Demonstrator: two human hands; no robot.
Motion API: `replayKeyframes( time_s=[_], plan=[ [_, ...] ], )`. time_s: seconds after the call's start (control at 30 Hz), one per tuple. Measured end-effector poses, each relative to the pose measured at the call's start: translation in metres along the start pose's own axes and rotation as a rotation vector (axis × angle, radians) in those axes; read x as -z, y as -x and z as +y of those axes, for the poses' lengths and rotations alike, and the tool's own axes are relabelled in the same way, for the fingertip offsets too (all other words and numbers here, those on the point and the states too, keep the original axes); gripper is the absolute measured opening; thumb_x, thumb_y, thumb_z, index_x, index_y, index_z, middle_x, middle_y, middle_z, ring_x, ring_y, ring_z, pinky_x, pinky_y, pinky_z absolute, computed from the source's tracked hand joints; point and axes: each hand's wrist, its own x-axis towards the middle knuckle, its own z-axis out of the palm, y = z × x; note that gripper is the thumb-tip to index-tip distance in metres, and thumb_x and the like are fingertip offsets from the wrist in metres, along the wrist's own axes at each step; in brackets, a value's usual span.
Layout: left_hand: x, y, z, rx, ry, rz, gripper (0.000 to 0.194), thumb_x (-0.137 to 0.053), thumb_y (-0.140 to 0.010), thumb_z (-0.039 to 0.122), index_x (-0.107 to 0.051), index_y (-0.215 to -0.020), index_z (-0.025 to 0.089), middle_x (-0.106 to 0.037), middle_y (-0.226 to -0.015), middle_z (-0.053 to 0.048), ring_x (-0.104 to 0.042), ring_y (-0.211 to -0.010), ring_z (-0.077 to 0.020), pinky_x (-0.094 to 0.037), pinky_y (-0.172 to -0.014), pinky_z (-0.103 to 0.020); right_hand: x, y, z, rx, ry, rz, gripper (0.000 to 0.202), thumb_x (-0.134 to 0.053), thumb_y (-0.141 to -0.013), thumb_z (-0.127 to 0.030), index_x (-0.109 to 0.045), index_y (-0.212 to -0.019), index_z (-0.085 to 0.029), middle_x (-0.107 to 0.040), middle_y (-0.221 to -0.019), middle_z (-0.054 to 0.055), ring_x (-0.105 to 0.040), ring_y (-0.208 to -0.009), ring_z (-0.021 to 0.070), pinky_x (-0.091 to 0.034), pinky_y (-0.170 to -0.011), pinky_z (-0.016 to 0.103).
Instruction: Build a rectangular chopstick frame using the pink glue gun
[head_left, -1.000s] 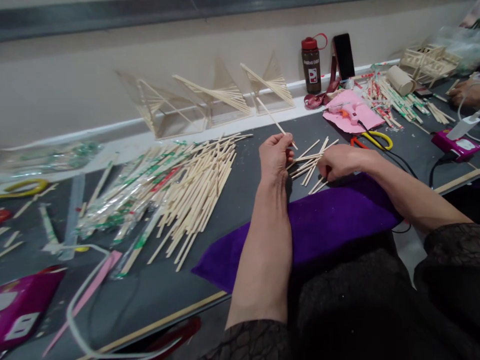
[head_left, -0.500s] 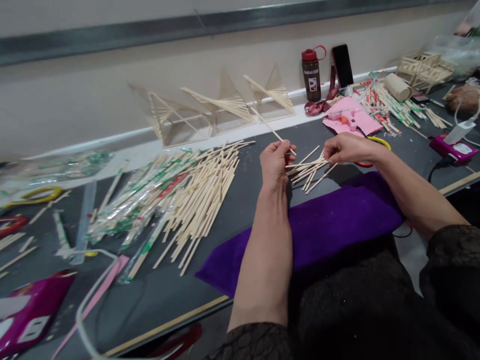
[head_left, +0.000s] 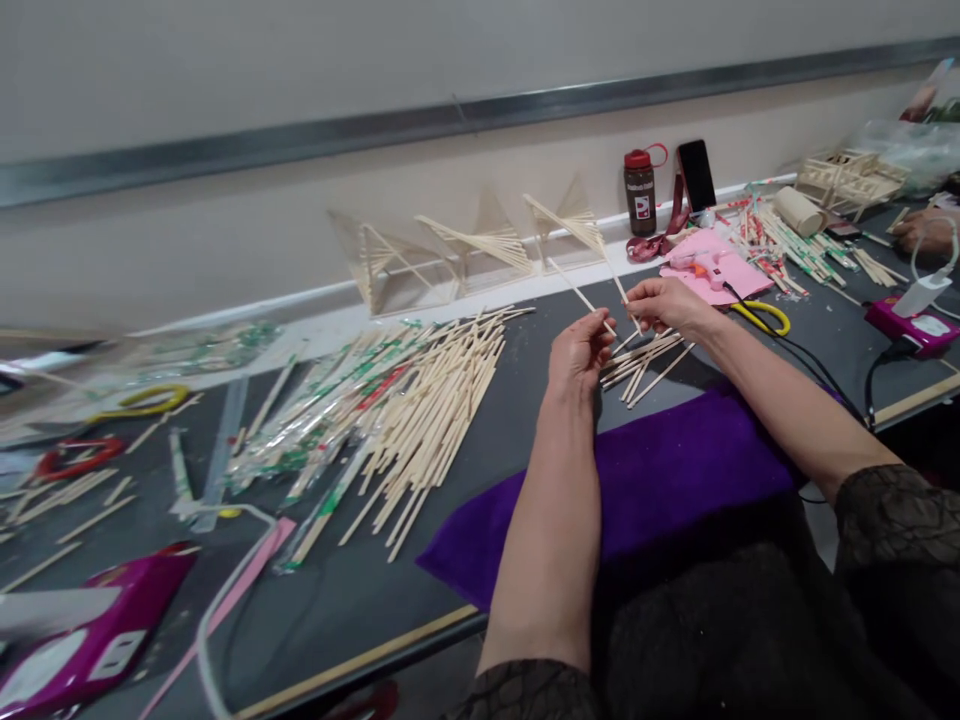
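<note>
My left hand is closed on a thin wooden stick that points up and away to the left. Close beside it, my right hand pinches another wooden stick, held slanting above the table. Under both hands lies a small crossed pile of wooden sticks. A larger heap of bare sticks spreads to the left, next to sticks in plastic wrappers. Nearest my body, a purple cloth covers the table edge beneath my forearms.
Stick frameworks stand along the wall. A bottle, a phone and a pink glue gun on pink paper are at the back. Yellow-handled scissors and black cables lie right. Another person's hand shows far right.
My right hand has risen from the small pile with a stick and come nearer my left hand, which still holds its stick. The camera view has shifted, so the scene sits lower and further right.
</note>
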Motion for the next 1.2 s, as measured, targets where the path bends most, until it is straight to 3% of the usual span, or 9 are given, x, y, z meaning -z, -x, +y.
replayKeyframes(
  time_s=[0.1, 0.27, 0.53, 0.83, 1.07, 1.2],
  plan=[
    [-0.003, 0.002, -0.004, 0.011, -0.049, -0.061, 0.018, -0.084, -0.063, 0.019, -0.069, -0.071, 0.013, -0.064, -0.057, 0.001, -0.052, -0.044, -0.0046, -0.036, -0.039, -0.013, -0.009, 0.000, 0.011, 0.027, -0.051, 0.039, 0.010, -0.069, -0.076, -0.007, -0.063, -0.076, -0.015, -0.061, -0.058, -0.005, -0.053, -0.047, 0.0058, -0.032, -0.040, 0.016],
    [-0.005, 0.003, -0.011, -0.072, -0.138, -0.096, 0.024, -0.087, -0.060, 0.018, -0.074, -0.080, 0.012, -0.069, -0.063, -0.001, -0.058, -0.049, -0.0067, -0.046, -0.047, -0.016, -0.011, 0.007, 0.019, 0.113, -0.012, 0.062, 0.007, -0.068, -0.072, -0.009, -0.066, -0.074, -0.015, -0.063, -0.058, -0.004, -0.058, -0.052, 0.0071, -0.038, -0.043, 0.016],
    [-0.005, 0.007, -0.007, -0.089, -0.218, -0.137, 0.018, -0.085, -0.060, 0.022, -0.074, -0.070, 0.013, -0.066, -0.058, -0.001, -0.058, -0.050, -0.0082, -0.047, -0.048, -0.017, -0.014, 0.011, 0.022, 0.114, -0.071, 0.105, 0.006, -0.066, -0.073, -0.009, -0.064, -0.074, -0.015, -0.062, -0.057, -0.005, -0.059, -0.054, 0.0080, -0.043, -0.046, 0.016],
    [-0.002, 0.005, -0.009, -0.092, -0.286, -0.207, 0.022, -0.087, -0.057, 0.025, -0.075, -0.072, 0.012, -0.067, -0.060, -0.003, -0.057, -0.051, -0.0083, -0.045, -0.048, -0.017, -0.016, 0.015, 0.024, 0.034, -0.175, 0.121, 0.008, -0.066, -0.078, -0.008, -0.065, -0.076, -0.015, -0.063, -0.059, -0.004, -0.058, -0.052, 0.0065, -0.041, -0.043, 0.015],
    [0.001, 0.004, -0.010, -0.214, -0.417, -0.185, 0.022, -0.082, -0.058, 0.031, -0.075, -0.069, 0.014, -0.061, -0.054, 0.000, -0.052, -0.048, -0.0089, -0.041, -0.047, -0.019, -0.016, 0.010, 0.027, 0.047, -0.151, 0.151, 0.007, -0.070, -0.075, -0.009, -0.066, -0.077, -0.014, -0.059, -0.059, -0.007, -0.047, -0.046, 0.0035, -0.032, -0.039, 0.015],
    [0.001, 0.004, -0.010, -0.261, -0.536, -0.257, 0.020, -0.074, -0.059, 0.031, -0.073, -0.069, 0.014, -0.059, -0.052, 0.002, -0.049, -0.048, -0.0087, -0.037, -0.047, -0.020, -0.009, 0.008, 0.024, 0.095, -0.156, 0.130, 0.011, -0.070, -0.077, -0.009, -0.067, -0.086, -0.014, -0.056, -0.058, -0.008, -0.046, -0.045, 0.0039, -0.031, -0.038, 0.015]
  ],
)
